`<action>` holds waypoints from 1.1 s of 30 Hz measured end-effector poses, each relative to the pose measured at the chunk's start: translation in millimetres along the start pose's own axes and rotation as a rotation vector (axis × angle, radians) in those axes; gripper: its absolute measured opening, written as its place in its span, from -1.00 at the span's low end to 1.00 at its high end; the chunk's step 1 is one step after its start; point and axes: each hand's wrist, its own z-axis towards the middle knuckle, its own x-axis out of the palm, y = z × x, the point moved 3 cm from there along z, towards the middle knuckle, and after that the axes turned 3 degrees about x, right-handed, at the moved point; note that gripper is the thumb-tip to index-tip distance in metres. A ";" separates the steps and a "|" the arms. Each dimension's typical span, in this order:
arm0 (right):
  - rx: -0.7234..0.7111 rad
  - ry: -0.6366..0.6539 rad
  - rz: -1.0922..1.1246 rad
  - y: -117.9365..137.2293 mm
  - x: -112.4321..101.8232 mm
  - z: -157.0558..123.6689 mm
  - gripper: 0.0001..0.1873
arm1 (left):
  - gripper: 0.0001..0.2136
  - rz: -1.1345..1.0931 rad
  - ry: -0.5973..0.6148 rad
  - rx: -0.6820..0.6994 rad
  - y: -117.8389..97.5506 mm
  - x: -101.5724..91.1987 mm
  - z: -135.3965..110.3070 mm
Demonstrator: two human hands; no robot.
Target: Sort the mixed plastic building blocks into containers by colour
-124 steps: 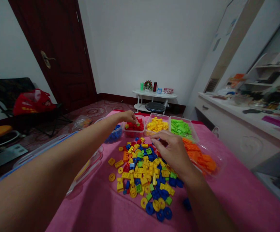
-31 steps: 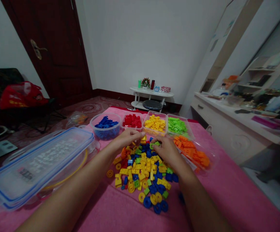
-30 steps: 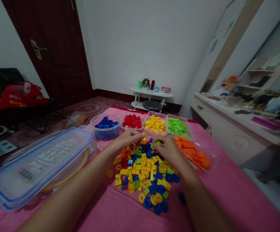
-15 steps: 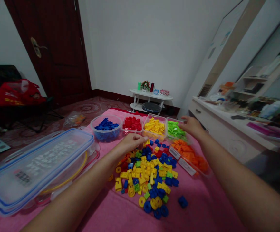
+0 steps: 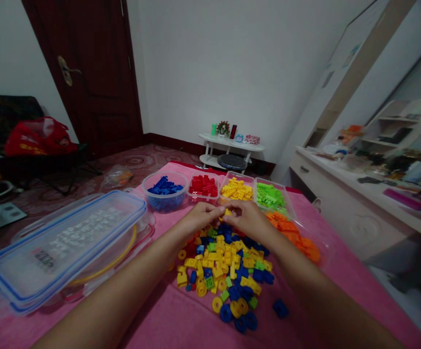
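My left hand and my right hand meet above the far part of a mixed pile of toy building blocks. Between their fingertips is a small yellow building block; both hands are closed on it, partly covering it. Yellow, blue, green and some red pieces, ring-shaped wheels among them, make up the pile. Just beyond my hands stand tubs of sorted blocks: blue blocks, red blocks, yellow blocks and green blocks. Orange blocks lie beside my right forearm, which hides part of them.
Clear lids with blue rims are stacked on the left of the pink cloth. One blue piece lies apart at the front right. A white dresser stands to the right, and a low white table by the wall.
My right hand has come from the green tub, inward and nearer, to my left hand at the yellow block. The whole view has shifted slightly.
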 end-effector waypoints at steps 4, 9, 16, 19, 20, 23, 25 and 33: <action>0.126 -0.129 -0.087 -25.6 -24.2 22.5 -0.75 | -0.57 0.102 -0.082 0.018 6.3 -10.4 5.6; 0.207 -0.568 0.069 -38.8 -51.3 24.3 -0.52 | -0.69 0.282 -0.102 0.097 12.9 -23.2 11.2; 0.143 -0.277 0.110 -24.9 0.5 -7.7 -0.79 | -0.54 0.667 0.098 0.102 13.5 -14.9 -1.6; 0.150 -0.169 -0.002 -30.7 23.5 -16.3 -0.67 | -0.49 0.787 0.043 0.125 13.4 -8.1 -6.4; 0.153 -0.131 -0.037 -33.4 29.0 -17.9 -0.61 | -0.52 0.813 0.022 0.124 13.7 -6.4 -7.2; 0.138 -0.073 -0.099 -38.5 37.0 -21.0 -0.53 | -0.58 0.857 -0.006 0.112 15.1 -3.6 -7.5; 0.131 -0.087 -0.105 -37.4 36.7 -22.5 -0.56 | -0.63 0.875 -0.015 0.114 15.3 -4.2 -6.0; 0.094 -0.133 0.154 -12.3 35.1 -25.5 -0.63 | -0.88 0.475 0.019 0.045 11.1 -8.6 2.4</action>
